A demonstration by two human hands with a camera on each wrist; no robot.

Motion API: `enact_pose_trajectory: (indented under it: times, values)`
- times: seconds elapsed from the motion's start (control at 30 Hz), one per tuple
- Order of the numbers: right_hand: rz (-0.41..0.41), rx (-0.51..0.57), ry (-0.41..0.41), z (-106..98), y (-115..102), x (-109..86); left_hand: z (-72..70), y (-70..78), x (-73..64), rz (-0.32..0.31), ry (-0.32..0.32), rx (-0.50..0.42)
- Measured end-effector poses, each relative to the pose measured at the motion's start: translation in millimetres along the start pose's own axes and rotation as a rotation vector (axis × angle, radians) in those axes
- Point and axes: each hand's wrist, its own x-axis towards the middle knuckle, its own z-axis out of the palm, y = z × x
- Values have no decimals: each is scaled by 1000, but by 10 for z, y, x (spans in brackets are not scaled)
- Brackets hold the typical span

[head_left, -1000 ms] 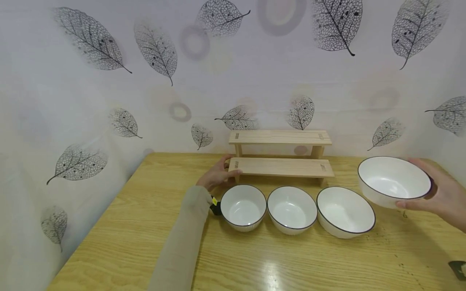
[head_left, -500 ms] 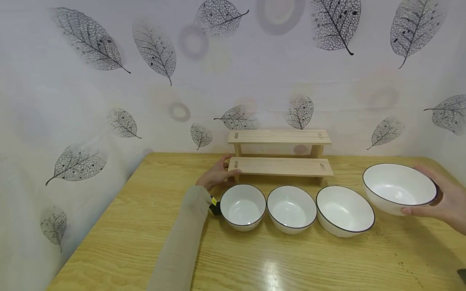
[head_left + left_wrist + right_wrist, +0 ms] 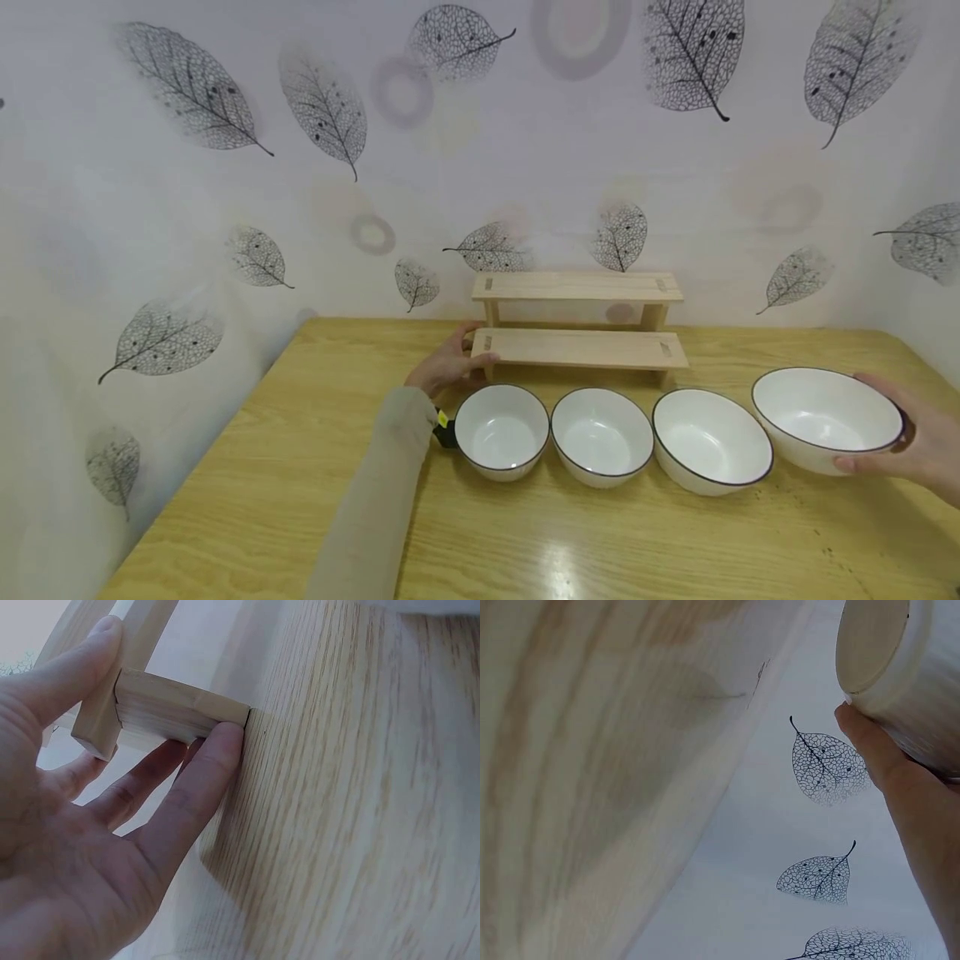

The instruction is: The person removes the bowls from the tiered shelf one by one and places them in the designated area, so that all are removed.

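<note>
My right hand [image 3: 918, 442] holds a large white bowl [image 3: 825, 417] with a dark rim by its right side, the thumb on its outer wall. In the right wrist view the unglazed base of this bowl [image 3: 874, 641] shows, lifted off the table. My left hand [image 3: 447, 360] grips the left end of a two-step wooden display shelf [image 3: 577, 347]. Up close in the left wrist view, the thumb lies against the board's end and other fingers touch the shelf's leg [image 3: 176, 709]. Three more white bowls stand in a row before the shelf: left [image 3: 501, 429], middle [image 3: 602, 435] and right [image 3: 711, 440].
All of this is on a wood-grain table [image 3: 262, 483]. Behind it hangs a pale cloth [image 3: 420, 167] printed with dark leaves, close to the shelf's back. The row's right bowl stands just left of the held one.
The bowl in my right hand has come down and a little to the right, towards the table, beside the row. My left hand and the shelf have stayed in place.
</note>
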Motion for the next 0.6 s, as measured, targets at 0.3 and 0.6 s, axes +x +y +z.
enact_pose_trajectory:
  times: [0.3, 0.6]
  values:
    - [38, -34, -55, -6, 49, 16, -3, 38, -8, 1, -2, -5]
    - [21, -91, -93, -37, 169, -18, 0, 45, 6, -4, -2, 4]
